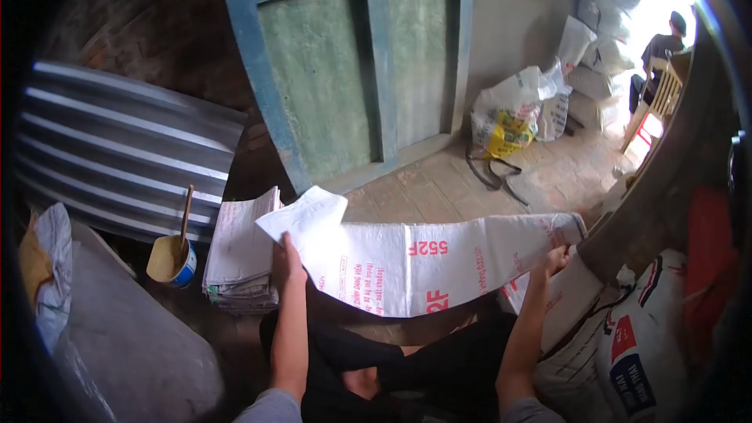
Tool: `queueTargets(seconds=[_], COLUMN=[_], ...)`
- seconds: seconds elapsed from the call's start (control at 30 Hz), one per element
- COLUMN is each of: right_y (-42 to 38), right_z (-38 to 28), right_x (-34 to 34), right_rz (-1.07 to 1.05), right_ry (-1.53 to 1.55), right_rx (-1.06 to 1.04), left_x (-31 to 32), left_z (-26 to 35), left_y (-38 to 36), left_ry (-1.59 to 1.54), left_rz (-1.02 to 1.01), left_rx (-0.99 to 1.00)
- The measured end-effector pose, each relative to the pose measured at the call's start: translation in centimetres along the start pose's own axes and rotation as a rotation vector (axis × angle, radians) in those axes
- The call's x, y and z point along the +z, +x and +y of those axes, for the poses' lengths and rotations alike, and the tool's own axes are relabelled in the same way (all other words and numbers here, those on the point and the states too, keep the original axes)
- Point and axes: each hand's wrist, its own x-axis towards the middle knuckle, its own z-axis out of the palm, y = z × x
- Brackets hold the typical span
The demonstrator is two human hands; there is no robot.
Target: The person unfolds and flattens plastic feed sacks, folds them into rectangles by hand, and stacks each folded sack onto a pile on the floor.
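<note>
A long white printed sack [462, 266] with red lettering, including "552F", stretches flat across my lap. My left hand [291, 260] has its fingers closed around the left end, where a plain white flap [309, 211] stands up. At the other end, my right hand [554, 260] grips the sack near its right edge in a closed fist. Beside my left hand rises a stack of folded white sacks [239, 247]. Below my right hand lies another white sack with red print [560, 309], partly hidden by my forearm.
A tub [174, 260] with a wooden stick stands left of the stack, before a corrugated metal sheet [125, 149]. Ahead is a blue-green door [352, 78]. Filled bags [513, 110] and straps lie beyond. A person [664, 51] sits at far right. Printed sacks [638, 345] lie at my right.
</note>
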Motion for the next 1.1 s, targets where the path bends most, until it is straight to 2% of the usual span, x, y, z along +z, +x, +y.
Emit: queueTargets(seconds=[0.07, 0.1, 0.17, 0.2, 0.27, 0.4, 0.53, 0.6, 0.67, 0.7, 0.73, 0.8, 0.87, 0.93, 1.0, 1.1], right_y=[-1.1, -1.3, -0.9, -1.0, -2.9, -6.0, -12.0, -13.7, -16.3, -17.5, -18.4, -19.8, -20.1, -18.7, -17.1, -17.2], right_z=[-0.8, -1.1, -0.2, 0.4, -1.3, -2.3, -3.3, -0.9, -0.1, 0.2, 0.1, -0.5, 2.4, 7.9, 10.8, 11.1], right_x=[-0.3, -0.4, -0.3, -0.4, 1.2, 3.2, 5.8, 5.3, 6.2, 6.9, 7.6, 8.3, 7.1, 3.3, 1.1, 0.6], right_rz=[-0.177, -0.268, -0.23, -0.21, -0.234, -0.155, -0.124, -0.258, -0.519, -0.681, -0.842, -1.241, -1.478, -1.553, -1.713, -1.719], right_ry=[-0.004, -0.008, -0.112, -0.167, -0.224, -0.347, -0.618, -0.72, -0.645, -0.595, -0.537, -0.644, -0.823, -1.053, -1.442, -1.425], right_rx=[-0.039, -0.059, -0.034, -0.016, -0.142, -0.345, -0.545, -0.651, -0.909, -0.919, -0.926, -0.733, -0.489, -0.508, -0.239, -0.216], left_x=[-0.7, -1.4, -2.8, -3.1, -3.7, -3.6, -4.2, -4.0, -4.1, -4.1, -4.2, -4.4, -4.3, -4.1, -3.7, -3.5], left_z=[1.3, 2.3, 4.9, 5.2, 5.1, 6.3, 6.8, 6.4, 5.7, 5.0, 5.0, 4.8, 4.4, 3.7, 4.1, 4.8], left_y=[-0.2, -0.6, -1.8, -1.8, -1.9, -3.0, -3.0, -2.5, -1.9, -1.3, -1.2, -1.1, -1.1, -0.6, -1.2, -1.7], left_ry=[-0.504, -0.465, -0.438, -0.444, -0.451, -0.559, -0.543, -0.519, -0.489, -0.473, -0.458, -0.442, -0.449, -0.446, -0.482, -0.474], left_rz=[-0.017, 0.034, 0.128, 0.152, 0.196, 0.349, 0.306, 0.277, 0.241, 0.221, 0.204, 0.126, 0.054, 0.016, -0.008, -0.038], left_rx=[0.035, 0.042, 0.077, 0.168, 0.348, 0.328, 0.278, 0.323, 0.336, 0.326, 0.318, 0.262, 0.253, 0.223, 0.162, 0.142])
